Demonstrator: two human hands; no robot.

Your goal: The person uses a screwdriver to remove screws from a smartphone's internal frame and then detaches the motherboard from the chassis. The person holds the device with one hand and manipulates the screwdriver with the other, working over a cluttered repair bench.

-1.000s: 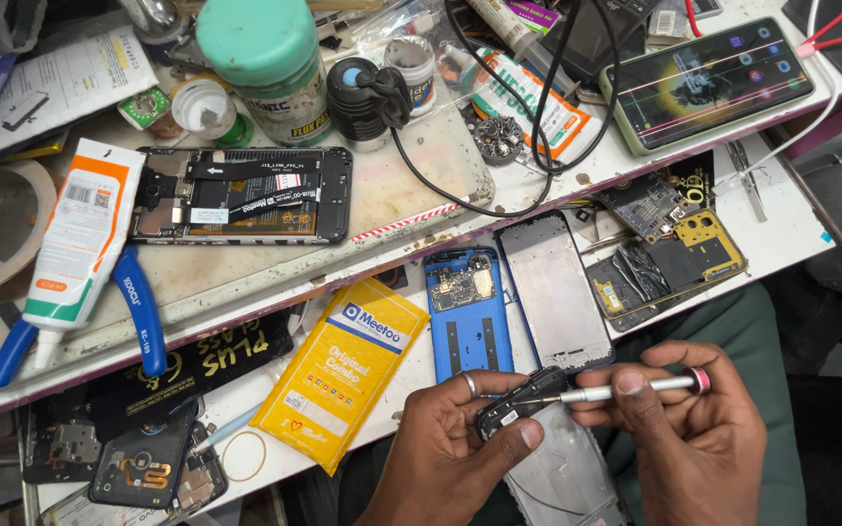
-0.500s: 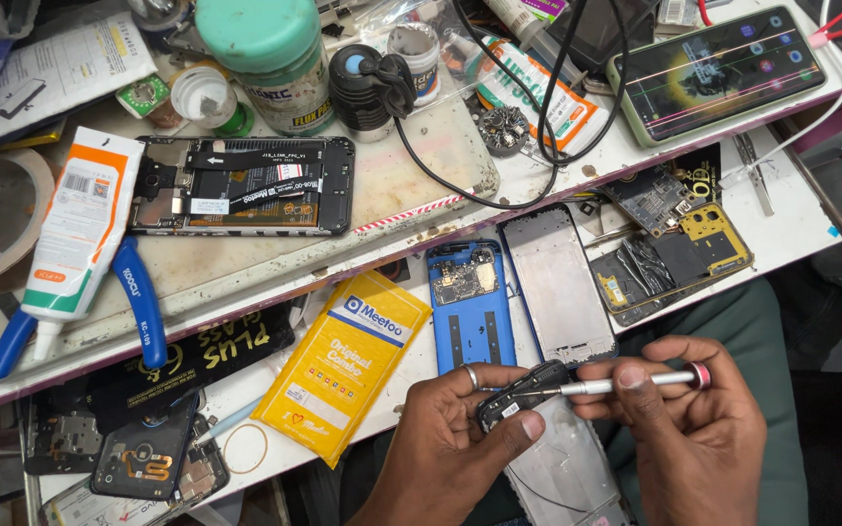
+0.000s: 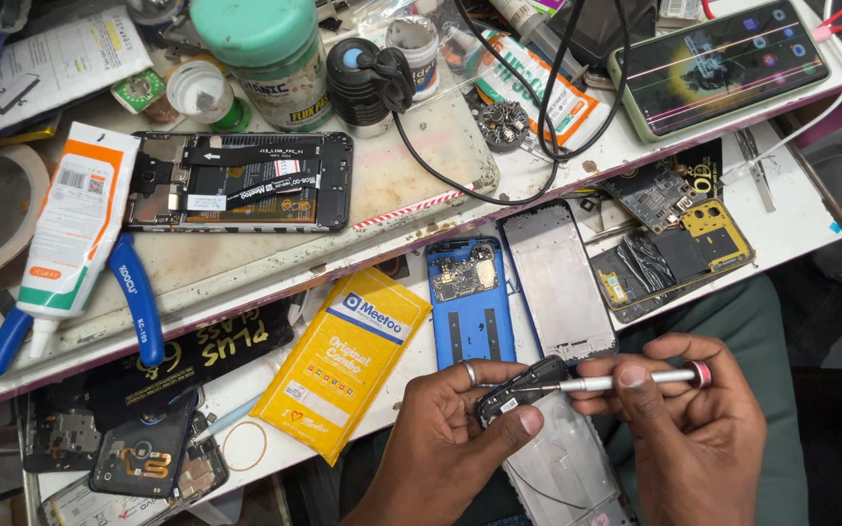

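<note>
My left hand (image 3: 465,429) pinches a small black phone part (image 3: 523,390) between thumb and fingers, a ring on one finger. My right hand (image 3: 699,438) grips a silver screwdriver (image 3: 635,380) with a red end cap, its tip touching the black part. Both hands hover over a clear phone back cover (image 3: 562,472) on my lap, below the bench's front edge. Just beyond my hands lie a blue phone frame (image 3: 470,317) with a small circuit board and a grey phone panel (image 3: 557,282).
An opened black phone (image 3: 236,182) lies on the work mat. Near it are a white glue tube (image 3: 75,229), blue-handled pliers (image 3: 133,292), a green-lidded jar (image 3: 265,54), a yellow packet (image 3: 343,360), a lit phone (image 3: 723,63) and black cables (image 3: 499,156).
My hands with the black part and screwdriver stay almost where they were; the view shifts slightly. Nothing on the bench has moved.
</note>
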